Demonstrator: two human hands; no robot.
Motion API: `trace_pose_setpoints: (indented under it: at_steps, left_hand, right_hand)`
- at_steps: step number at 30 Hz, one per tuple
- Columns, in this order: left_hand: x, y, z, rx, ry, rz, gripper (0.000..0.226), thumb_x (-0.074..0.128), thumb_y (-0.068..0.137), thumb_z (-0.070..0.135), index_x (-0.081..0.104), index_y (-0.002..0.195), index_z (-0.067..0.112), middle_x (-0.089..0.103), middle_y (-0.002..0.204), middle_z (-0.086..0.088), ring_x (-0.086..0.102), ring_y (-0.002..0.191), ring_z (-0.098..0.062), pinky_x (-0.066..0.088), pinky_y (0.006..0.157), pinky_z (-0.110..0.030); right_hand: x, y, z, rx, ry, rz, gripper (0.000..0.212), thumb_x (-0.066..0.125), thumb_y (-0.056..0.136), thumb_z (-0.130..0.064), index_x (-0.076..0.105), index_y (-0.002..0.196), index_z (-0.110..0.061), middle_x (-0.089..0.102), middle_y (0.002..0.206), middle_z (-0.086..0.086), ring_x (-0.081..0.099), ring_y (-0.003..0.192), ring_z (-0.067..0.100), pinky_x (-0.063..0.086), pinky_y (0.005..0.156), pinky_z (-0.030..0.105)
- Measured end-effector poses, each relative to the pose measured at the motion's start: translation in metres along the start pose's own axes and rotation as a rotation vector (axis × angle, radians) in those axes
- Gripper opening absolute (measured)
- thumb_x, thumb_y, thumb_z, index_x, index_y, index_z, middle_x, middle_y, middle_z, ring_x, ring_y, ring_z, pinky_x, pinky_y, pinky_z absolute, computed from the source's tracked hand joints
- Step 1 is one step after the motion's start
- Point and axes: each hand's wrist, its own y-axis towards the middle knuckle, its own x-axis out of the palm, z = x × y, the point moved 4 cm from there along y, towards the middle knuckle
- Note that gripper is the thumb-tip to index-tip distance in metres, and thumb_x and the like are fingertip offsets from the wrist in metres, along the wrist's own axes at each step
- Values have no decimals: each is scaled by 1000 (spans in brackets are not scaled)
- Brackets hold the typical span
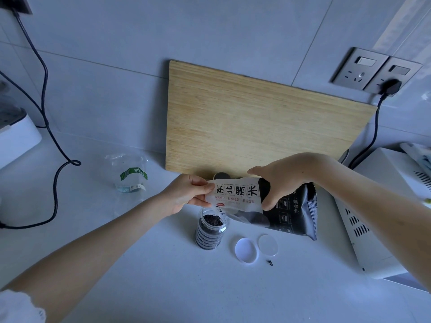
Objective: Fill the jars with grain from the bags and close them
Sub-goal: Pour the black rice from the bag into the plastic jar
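A black-and-white bag of black rice [289, 208] is held level above the counter. My left hand [186, 194] pinches its white open end, and my right hand [279, 180] grips its middle from above. Just below the bag's mouth stands a clear ribbed jar [211, 231], uncapped and nearly full of dark grain. Two round lids lie to the jar's right: a white one [246, 250] and a clear one [268, 244]. An empty clear plastic bag with a green label [130, 176] lies at the left.
A bamboo cutting board [256, 122] leans against the tiled wall behind the hands. A white appliance [377, 229] stands at the right, another white one [16, 138] at the left. Black cables [54, 183] trail across the left counter. A small dark clip [270, 262] lies near the lids.
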Motion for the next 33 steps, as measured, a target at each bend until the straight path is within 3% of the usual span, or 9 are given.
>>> trace_pose_setpoints:
  at_steps: [33]
  left_hand:
    - [-3,1,-5,-5,-45,-4,10,62,86,9,68,80,5,72,72,-4,69,64,-14,59,62,-27]
  right_hand:
    - [-3,3,-7,-1,-17,-11,86,69,78,-45,20,146,-25,53,129,2,54,109,24,46,89,34]
